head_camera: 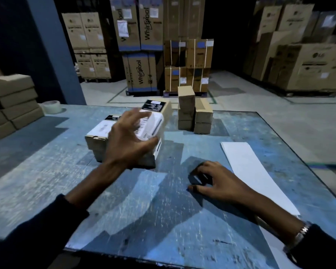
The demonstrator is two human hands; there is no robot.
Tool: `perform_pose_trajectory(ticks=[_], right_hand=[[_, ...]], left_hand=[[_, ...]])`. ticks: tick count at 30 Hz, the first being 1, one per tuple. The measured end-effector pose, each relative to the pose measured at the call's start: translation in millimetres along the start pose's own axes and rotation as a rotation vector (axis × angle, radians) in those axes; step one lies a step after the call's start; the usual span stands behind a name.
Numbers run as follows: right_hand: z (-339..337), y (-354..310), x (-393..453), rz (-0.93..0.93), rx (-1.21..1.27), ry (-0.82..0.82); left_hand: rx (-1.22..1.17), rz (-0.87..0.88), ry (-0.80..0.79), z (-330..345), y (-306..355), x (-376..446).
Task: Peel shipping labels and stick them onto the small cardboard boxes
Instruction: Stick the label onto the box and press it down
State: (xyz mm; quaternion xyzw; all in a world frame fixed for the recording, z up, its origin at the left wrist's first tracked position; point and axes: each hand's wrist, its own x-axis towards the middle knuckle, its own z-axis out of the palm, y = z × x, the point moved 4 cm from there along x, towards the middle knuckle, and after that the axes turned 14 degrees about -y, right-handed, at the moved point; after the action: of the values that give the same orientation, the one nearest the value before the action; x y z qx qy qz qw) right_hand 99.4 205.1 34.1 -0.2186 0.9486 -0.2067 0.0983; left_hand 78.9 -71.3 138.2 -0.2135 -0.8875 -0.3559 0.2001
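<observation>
Several small cardboard boxes huddle at the table's centre-left. The nearest to the middle is a labelled box (153,123) with a white barcode label on top. My left hand (124,140), blurred, is spread over that label, fingers at its far edge and thumb at its near corner. Beside it a second labelled box (98,130) also carries a white label. A white label sheet (248,167) lies as a long strip on the right. My right hand (219,181) rests its bent fingertips on the table just left of the strip, holding nothing.
A stack of plain small boxes (192,115) stands at the far middle of the blue table (144,210). Flat cartons (12,101) are piled at the left edge, with a tape roll (51,106) behind them. Large appliance cartons (142,55) stand on the floor beyond.
</observation>
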Motion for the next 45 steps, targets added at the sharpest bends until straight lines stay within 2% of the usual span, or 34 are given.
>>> perform_pose_trajectory(ticks=[5,11,18,25,38,45], right_hand=[[-8,-9,23,0.02,-0.083,-0.089],[3,-38,61,0.034,-0.066,0.055],[27,-41,76,0.065,-0.08,0.264],[25,-32,77,0.039,-0.044,0.272],[27,-33,75,0.026,-0.054,0.244],[27,-32,75,0.021,-0.06,0.244]], left_hand=[[0.105,-0.232,0.011,-59,-55,29],[0.151,-0.382,-0.054,-91,-103,51],[0.196,-0.394,-0.07,-99,-121,54],[0.209,-0.372,-0.142,-92,-111,51],[0.321,-0.376,-0.115,-83,-111,55],[0.349,-0.354,-0.189,-82,-106,56]])
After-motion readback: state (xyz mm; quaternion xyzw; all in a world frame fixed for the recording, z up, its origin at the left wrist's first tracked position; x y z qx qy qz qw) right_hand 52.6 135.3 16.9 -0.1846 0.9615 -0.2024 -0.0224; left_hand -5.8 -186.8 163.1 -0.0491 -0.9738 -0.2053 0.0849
